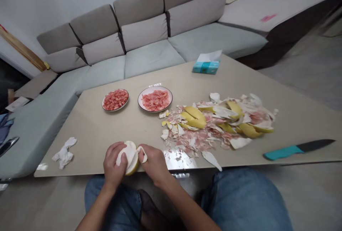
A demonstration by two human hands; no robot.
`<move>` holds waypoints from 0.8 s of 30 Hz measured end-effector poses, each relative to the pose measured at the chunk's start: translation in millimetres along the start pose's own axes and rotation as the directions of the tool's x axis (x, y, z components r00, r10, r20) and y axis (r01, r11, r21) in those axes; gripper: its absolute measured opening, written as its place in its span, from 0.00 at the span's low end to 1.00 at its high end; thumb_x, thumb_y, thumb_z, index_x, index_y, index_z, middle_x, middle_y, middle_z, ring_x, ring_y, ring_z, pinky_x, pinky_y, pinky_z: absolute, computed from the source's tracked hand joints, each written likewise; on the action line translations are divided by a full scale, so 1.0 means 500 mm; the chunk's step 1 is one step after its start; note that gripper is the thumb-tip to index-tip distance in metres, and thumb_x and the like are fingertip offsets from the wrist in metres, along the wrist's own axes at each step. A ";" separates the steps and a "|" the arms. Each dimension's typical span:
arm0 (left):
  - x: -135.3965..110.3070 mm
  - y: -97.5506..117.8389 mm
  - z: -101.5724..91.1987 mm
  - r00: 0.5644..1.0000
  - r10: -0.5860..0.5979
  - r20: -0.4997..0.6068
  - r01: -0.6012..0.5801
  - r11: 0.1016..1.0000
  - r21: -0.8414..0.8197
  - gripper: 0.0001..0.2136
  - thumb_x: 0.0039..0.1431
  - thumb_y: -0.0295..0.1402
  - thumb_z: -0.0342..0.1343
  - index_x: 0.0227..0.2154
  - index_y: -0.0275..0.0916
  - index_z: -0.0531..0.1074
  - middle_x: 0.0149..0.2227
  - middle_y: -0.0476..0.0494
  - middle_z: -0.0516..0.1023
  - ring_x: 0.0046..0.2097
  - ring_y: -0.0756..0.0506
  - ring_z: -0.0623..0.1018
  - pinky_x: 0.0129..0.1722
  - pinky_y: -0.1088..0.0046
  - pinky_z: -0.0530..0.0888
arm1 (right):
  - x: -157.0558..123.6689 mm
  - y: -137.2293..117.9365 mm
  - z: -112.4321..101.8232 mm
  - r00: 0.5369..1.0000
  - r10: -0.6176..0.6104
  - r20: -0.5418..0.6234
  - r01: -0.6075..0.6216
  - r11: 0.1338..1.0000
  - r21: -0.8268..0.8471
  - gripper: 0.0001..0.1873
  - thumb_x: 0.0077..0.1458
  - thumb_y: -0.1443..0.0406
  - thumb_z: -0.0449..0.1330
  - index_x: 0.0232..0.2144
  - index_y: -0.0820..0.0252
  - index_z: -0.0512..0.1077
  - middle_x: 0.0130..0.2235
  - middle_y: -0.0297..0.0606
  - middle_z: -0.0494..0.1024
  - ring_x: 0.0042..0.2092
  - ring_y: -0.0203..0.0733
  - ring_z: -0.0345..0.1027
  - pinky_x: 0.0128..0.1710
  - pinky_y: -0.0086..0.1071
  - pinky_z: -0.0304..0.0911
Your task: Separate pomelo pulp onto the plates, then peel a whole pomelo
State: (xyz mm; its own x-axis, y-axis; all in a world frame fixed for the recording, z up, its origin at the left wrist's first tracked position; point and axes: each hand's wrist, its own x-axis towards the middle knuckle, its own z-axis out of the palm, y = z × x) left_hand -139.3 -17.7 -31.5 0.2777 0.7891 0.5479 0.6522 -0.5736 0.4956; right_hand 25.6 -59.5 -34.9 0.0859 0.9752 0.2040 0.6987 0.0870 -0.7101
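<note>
Over the table's near edge, my left hand (115,163) is wrapped round a partly peeled pomelo (130,154), white pith facing up and yellow rind showing low on its right. My right hand (153,163) pinches a strip of pomelo peel (142,153) at the fruit's right side; whether that strip is still attached I cannot tell. Right of my hands lies a wide heap of yellow rind (195,117), white pith and pinkish membrane scraps (192,140). Farther back stand two plates of pink pomelo flesh, a left plate (115,109) and a right plate (170,96).
A knife (284,152) with a teal handle and dark blade lies by the table's near right edge. Crumpled tissue (64,154) is at the left. A blue tissue pack (206,67) sits at the back edge, before a grey sofa (149,56).
</note>
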 end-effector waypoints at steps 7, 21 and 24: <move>0.002 -0.036 -0.018 0.998 0.059 0.003 -0.058 0.995 -0.075 0.12 0.63 0.34 0.46 0.40 0.39 0.74 0.43 0.40 0.76 0.47 0.42 0.74 0.49 0.61 0.71 | -0.025 -0.005 -0.008 0.996 -0.083 -0.039 0.090 0.968 0.236 0.13 0.57 0.69 0.55 0.42 0.56 0.75 0.42 0.39 0.81 0.41 0.41 0.74 0.42 0.28 0.64; 0.014 -0.038 -0.016 0.990 0.103 0.098 -0.092 0.989 -0.115 0.12 0.63 0.36 0.47 0.41 0.39 0.74 0.45 0.39 0.75 0.49 0.42 0.73 0.50 0.60 0.71 | -0.022 -0.001 0.003 0.969 0.245 0.020 -0.160 0.563 0.811 0.11 0.54 0.61 0.59 0.33 0.60 0.78 0.29 0.39 0.82 0.30 0.44 0.77 0.32 0.33 0.72; 0.013 -0.042 -0.018 0.990 0.090 0.106 -0.075 0.988 -0.135 0.12 0.63 0.36 0.48 0.41 0.39 0.74 0.46 0.39 0.75 0.49 0.42 0.74 0.50 0.60 0.71 | -0.010 0.023 -0.030 0.957 0.289 -0.016 -0.144 0.525 0.839 0.10 0.52 0.59 0.62 0.31 0.60 0.78 0.28 0.39 0.82 0.29 0.44 0.77 0.31 0.33 0.73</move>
State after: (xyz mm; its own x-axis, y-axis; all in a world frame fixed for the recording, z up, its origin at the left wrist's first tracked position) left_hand -157.4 -2.3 -32.3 0.4082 0.7533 0.5156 0.5283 -0.6556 0.5396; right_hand 44.0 -66.2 -33.9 0.2959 0.9552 0.0010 -0.2417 0.0759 -0.9674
